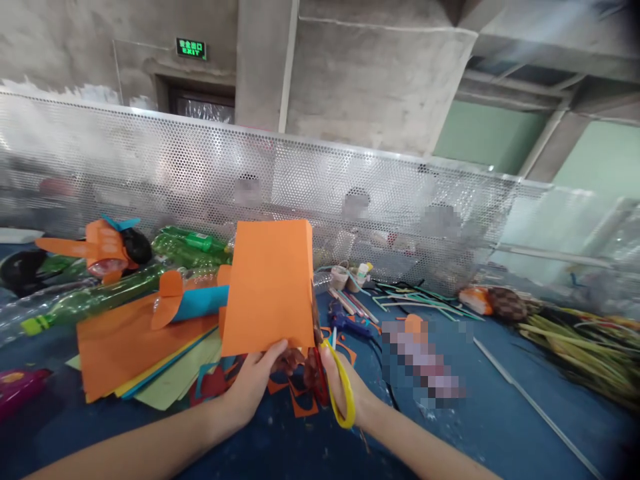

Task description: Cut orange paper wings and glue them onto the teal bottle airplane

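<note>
Evidently, some cutting has been done, though the orange sheet (270,287) is left largely whole. It is held upright above the tabletop (280,447), its lower edge pinched between the thumb and fingers of the left hand (255,377). By the right hand (345,387), closed round their handles, the scissors (347,421) are held at the sheet's right edge; how far any cut has been carried cannot be told. Below and between the hands, orange scraps (305,403) are strewn, with shapes apparently already removed. Beyond the left hand, to its left, a blue tube (200,303) has been fitted with orange pieces, and farther off an orange bottle model (105,247) looks nearly completed. Nearer that hand, also leftward, a stack of coloured sheets (125,340) is left seemingly uncut. Beyond the right hand, a blue glue gun (347,323) is left unheld.
</note>
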Action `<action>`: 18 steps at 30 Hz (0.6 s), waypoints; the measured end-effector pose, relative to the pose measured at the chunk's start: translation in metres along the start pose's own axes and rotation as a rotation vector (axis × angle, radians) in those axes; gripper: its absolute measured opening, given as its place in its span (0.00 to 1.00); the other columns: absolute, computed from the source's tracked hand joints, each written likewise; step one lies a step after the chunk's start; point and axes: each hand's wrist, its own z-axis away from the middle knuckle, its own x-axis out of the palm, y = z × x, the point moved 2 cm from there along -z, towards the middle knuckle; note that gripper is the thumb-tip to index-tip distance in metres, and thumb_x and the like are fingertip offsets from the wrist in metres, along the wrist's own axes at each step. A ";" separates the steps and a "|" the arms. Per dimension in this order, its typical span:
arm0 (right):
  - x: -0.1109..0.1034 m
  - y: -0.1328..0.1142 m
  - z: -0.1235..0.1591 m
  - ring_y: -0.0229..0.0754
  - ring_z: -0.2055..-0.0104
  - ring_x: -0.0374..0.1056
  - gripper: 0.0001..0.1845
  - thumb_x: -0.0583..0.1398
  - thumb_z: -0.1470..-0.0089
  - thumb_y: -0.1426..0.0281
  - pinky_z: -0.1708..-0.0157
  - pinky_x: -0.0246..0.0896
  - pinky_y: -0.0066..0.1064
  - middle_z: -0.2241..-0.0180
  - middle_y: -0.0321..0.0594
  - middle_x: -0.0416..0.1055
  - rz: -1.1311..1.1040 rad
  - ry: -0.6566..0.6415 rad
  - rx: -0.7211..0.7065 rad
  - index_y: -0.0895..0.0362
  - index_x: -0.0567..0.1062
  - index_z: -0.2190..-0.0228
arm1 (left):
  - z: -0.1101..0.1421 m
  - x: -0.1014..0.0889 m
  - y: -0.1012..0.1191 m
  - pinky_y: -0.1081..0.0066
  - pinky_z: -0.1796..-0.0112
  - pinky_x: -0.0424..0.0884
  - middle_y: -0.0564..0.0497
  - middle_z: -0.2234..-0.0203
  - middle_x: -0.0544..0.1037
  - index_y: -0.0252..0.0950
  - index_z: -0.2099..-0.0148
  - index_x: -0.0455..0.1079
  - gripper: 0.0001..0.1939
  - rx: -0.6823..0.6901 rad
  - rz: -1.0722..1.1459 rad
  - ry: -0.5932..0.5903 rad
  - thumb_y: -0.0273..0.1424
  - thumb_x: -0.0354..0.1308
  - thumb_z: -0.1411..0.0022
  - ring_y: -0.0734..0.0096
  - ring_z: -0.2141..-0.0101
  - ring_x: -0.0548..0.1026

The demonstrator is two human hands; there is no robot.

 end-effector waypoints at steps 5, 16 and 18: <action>0.000 -0.001 -0.002 0.37 0.80 0.61 0.35 0.41 0.45 0.44 0.78 0.57 0.27 0.83 0.39 0.65 -0.001 0.017 -0.025 0.58 0.68 0.83 | 0.000 -0.002 -0.004 0.67 0.69 0.70 0.49 0.75 0.75 0.33 0.69 0.71 0.13 -0.015 -0.066 0.020 0.38 0.56 0.44 0.65 0.72 0.72; 0.001 0.013 0.001 0.32 0.89 0.53 0.32 0.43 0.43 0.47 0.88 0.47 0.24 0.91 0.31 0.56 -0.069 0.006 -0.002 0.57 0.64 0.84 | 0.003 0.000 -0.003 0.68 0.69 0.69 0.51 0.77 0.73 0.34 0.72 0.70 0.13 -0.011 -0.070 -0.067 0.38 0.53 0.41 0.66 0.72 0.71; 0.000 0.013 0.002 0.32 0.88 0.53 0.30 0.44 0.43 0.48 0.88 0.46 0.24 0.90 0.30 0.55 -0.051 0.011 -0.018 0.57 0.64 0.83 | 0.003 -0.001 -0.003 0.68 0.68 0.68 0.51 0.78 0.73 0.34 0.73 0.69 0.14 -0.006 -0.111 -0.062 0.37 0.51 0.40 0.67 0.72 0.71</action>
